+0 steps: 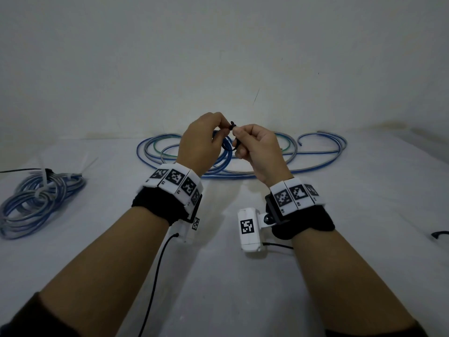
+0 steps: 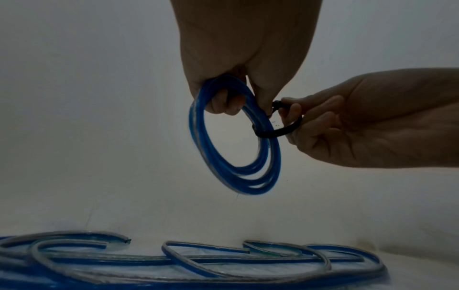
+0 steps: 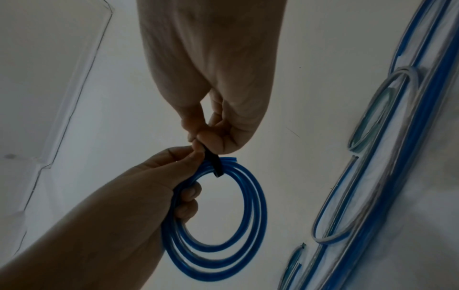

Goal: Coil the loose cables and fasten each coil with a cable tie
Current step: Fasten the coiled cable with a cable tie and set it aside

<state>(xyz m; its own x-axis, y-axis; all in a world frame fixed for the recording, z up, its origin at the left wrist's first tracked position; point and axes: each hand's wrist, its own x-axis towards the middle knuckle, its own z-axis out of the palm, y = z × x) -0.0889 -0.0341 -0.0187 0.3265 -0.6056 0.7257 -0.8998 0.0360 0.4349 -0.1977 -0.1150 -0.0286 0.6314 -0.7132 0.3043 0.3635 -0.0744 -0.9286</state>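
The blue coil [image 2: 236, 137] hangs in the air at the centre of the left wrist view, a few turns of blue cable gathered into one ring, held up off the table near the middle of the head view. A black cable tie [image 2: 278, 131] loops round the right-hand side of its bundle of turns. The left hand [image 1: 199, 144] has its fingers curled through the ring and clamped round the top of the bundle. That grip likely keeps the turns stacked together so they cannot spring apart while the tie goes on. The right hand [image 1: 257, 149] pinches the tie between thumb and forefinger, right beside the left fingertips at the upper centre of the head view. It seems to be bringing the tie's two ends together; whether the tail has already entered the head is too small to tell.

Below and behind the hands, across the middle of the head view, loose cables [image 1: 315, 152] sprawl in wide overlapping curves of blue, grey and greenish tubing on the white table [image 1: 364, 215]. These look still to be coiled. At the left edge lie finished coils [image 1: 36, 203], bound with pale ties whose tails stick up. A small dark curved piece [image 1: 439, 234] lies at the right edge, possibly another tie. Nothing blocks the hands, though the hanging ring sits just above the sprawled cables and could snag them if lowered.
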